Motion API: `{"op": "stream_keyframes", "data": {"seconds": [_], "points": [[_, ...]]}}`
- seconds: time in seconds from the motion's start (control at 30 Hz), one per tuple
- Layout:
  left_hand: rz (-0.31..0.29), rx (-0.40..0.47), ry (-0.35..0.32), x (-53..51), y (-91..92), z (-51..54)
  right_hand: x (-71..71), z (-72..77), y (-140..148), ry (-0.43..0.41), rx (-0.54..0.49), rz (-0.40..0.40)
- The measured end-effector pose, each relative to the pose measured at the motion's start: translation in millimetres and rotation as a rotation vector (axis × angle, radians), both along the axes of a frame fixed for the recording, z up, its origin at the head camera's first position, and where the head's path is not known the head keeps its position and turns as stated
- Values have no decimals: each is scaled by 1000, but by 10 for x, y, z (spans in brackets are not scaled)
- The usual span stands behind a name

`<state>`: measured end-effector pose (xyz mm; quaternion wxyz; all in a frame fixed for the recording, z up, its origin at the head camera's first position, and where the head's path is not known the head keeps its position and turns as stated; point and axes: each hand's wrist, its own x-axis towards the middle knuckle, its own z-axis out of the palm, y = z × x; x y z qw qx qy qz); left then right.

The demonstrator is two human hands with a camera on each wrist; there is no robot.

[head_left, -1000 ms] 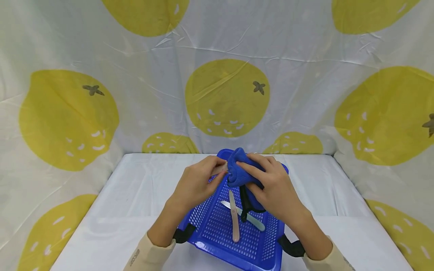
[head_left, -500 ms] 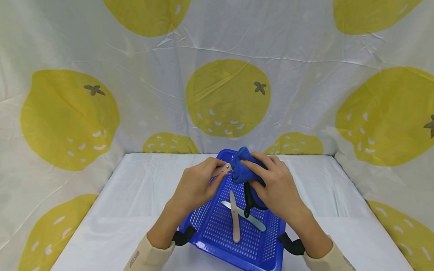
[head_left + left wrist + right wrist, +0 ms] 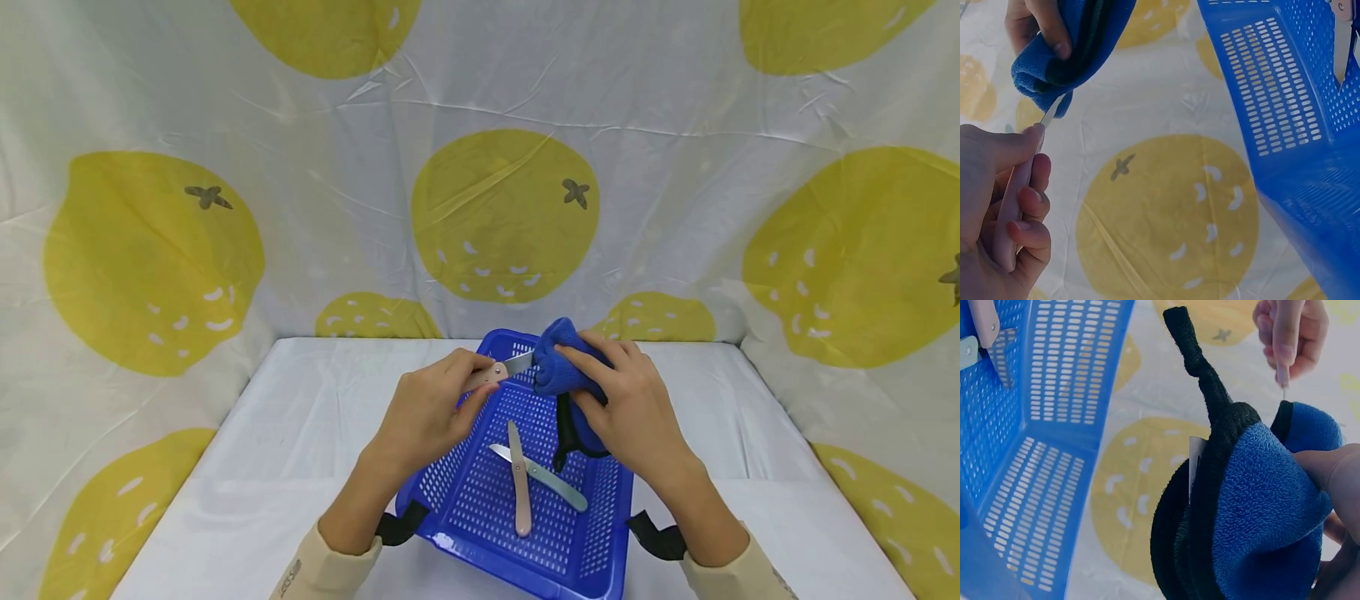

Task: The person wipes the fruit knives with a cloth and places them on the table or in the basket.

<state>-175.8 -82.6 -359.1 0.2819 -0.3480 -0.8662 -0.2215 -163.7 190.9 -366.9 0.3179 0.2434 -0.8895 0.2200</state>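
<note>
My left hand (image 3: pixel 423 408) holds a small knife by its pale pink handle (image 3: pixel 1013 212). The blade (image 3: pixel 519 362) points right, and its tip is hidden in a blue towel (image 3: pixel 566 358). My right hand (image 3: pixel 633 404) grips this folded towel, whose black edging and hanging loop (image 3: pixel 1207 387) show in the right wrist view. Beneath both hands stands a blue perforated basket (image 3: pixel 443 542). Inside it a pink-handled knife (image 3: pixel 522 500) lies crossed over a mint-green-handled knife (image 3: pixel 561 488), blades bare.
The basket stands on a table covered with white cloth (image 3: pixel 300 417). A curtain (image 3: pixel 652 217) printed with yellow lemons hangs behind and at both sides. Black straps (image 3: pixel 657 536) hang at both wrists, near the basket's sides.
My right hand has drawn the towel to the right and slightly up along the knife, uncovering part of the blade. My left hand stays nearly still with the knife.
</note>
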Motion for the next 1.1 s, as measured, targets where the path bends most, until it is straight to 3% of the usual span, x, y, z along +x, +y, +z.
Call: {"op": "stream_keyframes", "data": {"seconds": [0.33, 0.63, 0.87, 1.1], "points": [[-23, 15, -69, -8, -42, 3, -77, 9, 158, 21, -58, -33], [-14, 21, -74, -2, -24, 21, 2, 60, 152, 82, -88, -50], [-8, 17, -45, -23, 16, 2, 120, 132, -13, 62, -51, 50], [-45, 14, -35, -16, 62, 21, 169, 143, -195, 58, -17, 119]]}}
